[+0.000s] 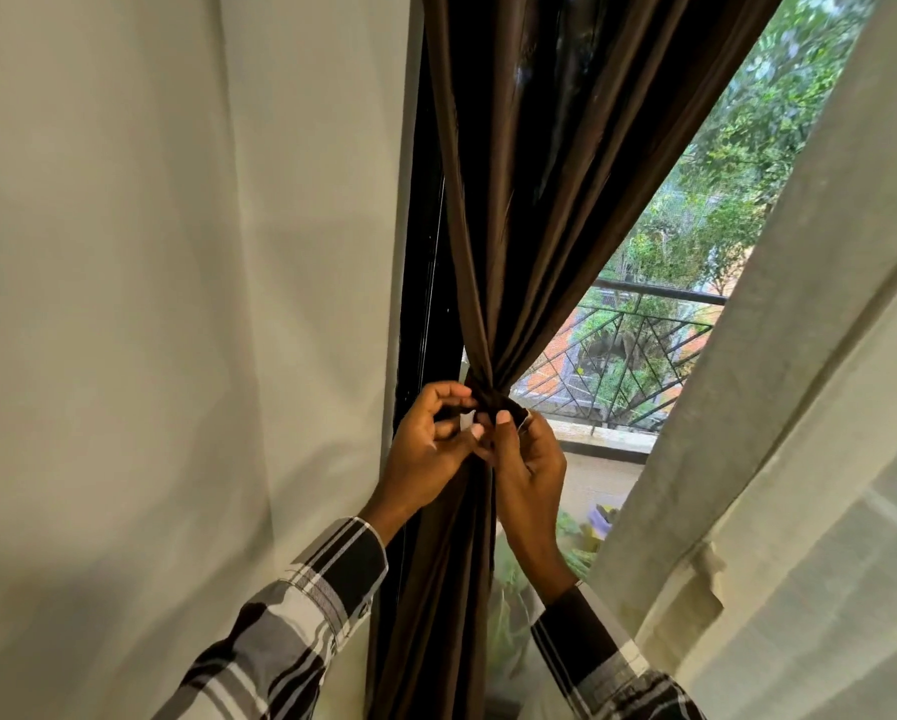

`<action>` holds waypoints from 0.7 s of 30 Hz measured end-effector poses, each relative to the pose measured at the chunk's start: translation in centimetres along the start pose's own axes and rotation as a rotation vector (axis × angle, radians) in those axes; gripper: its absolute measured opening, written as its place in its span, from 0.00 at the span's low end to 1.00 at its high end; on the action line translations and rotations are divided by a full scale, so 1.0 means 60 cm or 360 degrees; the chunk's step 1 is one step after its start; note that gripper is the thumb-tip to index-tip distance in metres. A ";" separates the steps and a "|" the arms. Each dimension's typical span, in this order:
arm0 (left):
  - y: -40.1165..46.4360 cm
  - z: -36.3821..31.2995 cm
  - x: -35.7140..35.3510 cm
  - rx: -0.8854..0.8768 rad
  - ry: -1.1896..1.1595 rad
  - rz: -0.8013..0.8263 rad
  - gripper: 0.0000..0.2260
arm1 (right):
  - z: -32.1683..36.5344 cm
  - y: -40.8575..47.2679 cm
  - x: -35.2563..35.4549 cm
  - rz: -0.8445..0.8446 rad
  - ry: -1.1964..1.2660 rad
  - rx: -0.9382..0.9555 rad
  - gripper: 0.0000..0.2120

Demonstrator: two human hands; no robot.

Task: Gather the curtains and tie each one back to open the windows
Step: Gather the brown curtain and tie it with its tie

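- My left hand [431, 449] and right hand [527, 459] meet at the waist of the brown curtain [509, 200], which hangs gathered into a tight bunch against the dark window frame [420, 304], left of the open glass.
- Left fingers [449, 394] curl in and pinch at the band or knot [503, 405] round the bunch; right fingers grip the same spot from the right, thumb pressed on the front. Whether it is a separate tie or the fabric itself, I cannot tell.
- Risk, as I judge it: the cloth looks slick, so if either pinch eases before the tie is snug, the folds could slide out and fan back over the glass.
- Pulling hard to one side could drag the bunch off the frame or leave the knot loose.
- A pale curtain [176, 304] hangs on the left, another [799, 407] on the right, near my right sleeve [612, 672]; that one is not yet tied and crowds my elbow.
- Far beyond the glass are a railing [644, 350] and trees [737, 163].
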State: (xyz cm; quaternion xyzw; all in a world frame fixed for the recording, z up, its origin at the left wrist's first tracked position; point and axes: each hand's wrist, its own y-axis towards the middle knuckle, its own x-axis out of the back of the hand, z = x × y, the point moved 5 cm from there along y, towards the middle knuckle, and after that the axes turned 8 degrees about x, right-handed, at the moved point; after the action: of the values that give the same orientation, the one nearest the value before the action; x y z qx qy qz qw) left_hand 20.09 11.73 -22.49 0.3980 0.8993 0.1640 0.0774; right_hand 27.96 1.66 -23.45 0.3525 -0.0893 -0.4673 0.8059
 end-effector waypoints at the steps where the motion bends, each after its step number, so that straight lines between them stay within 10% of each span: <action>1: 0.001 0.004 0.002 0.0013 0.0006 -0.0024 0.16 | -0.001 0.000 0.000 0.0009 0.0051 -0.0046 0.07; 12: 0.035 -0.002 0.064 0.0040 0.0071 -0.0203 0.10 | -0.014 0.038 0.071 -0.0043 -0.0037 -0.0111 0.07; 21: 0.045 0.002 0.029 0.0192 -0.0264 0.0144 0.05 | -0.054 0.066 0.043 0.0002 0.0250 -0.0478 0.10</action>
State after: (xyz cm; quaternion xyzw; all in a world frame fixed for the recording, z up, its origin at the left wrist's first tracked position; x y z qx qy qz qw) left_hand 20.83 14.76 -21.67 0.4544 0.8791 0.0794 0.1200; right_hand 33.63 2.38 -23.76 0.2636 0.0447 -0.4459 0.8542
